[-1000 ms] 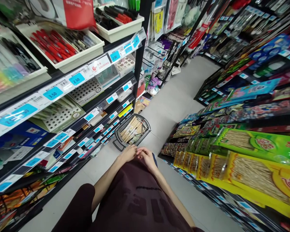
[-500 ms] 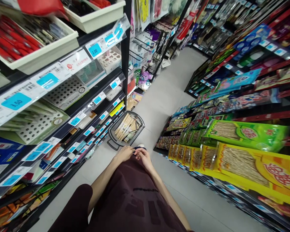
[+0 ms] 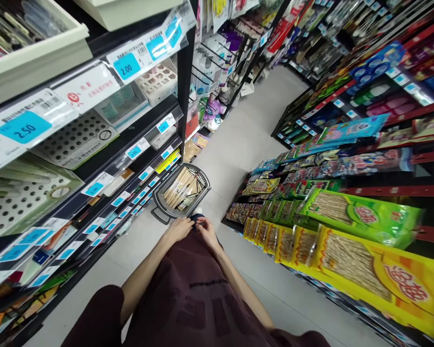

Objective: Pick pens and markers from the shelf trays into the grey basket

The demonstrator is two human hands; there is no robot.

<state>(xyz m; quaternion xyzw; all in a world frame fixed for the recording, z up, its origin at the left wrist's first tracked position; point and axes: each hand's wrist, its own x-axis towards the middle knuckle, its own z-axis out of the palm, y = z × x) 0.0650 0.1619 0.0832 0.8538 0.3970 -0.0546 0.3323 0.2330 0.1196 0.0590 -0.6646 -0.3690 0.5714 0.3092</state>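
Observation:
My left hand [image 3: 181, 229] is in front of my waist, its fingers curled at the hem of the dark maroon shirt [image 3: 183, 274]. Close beside it, my right hand [image 3: 207, 229] has bent fingers, thumb and forefinger near each other. The fingertips of both are partly hidden, and I cannot make out anything in them. Just beyond the hands, a dark grey shopping basket [image 3: 159, 195] stands on the floor, its handle folded out toward me. Inside it lie several long light-wood items in packaging [image 3: 183, 188].
On the left, a shelf rack [image 3: 83, 115] with blue price tags holds trays and perforated boxes. On the right hang yellow snack bags [image 3: 361, 270] and green snack bags [image 3: 361, 212], jutting into the aisle. Grey floor [image 3: 235, 140] runs ahead between them.
The view has shifted a little forward, so the left shelf slides left and down and the tray of red items is mostly out of view. My hands stay close together.

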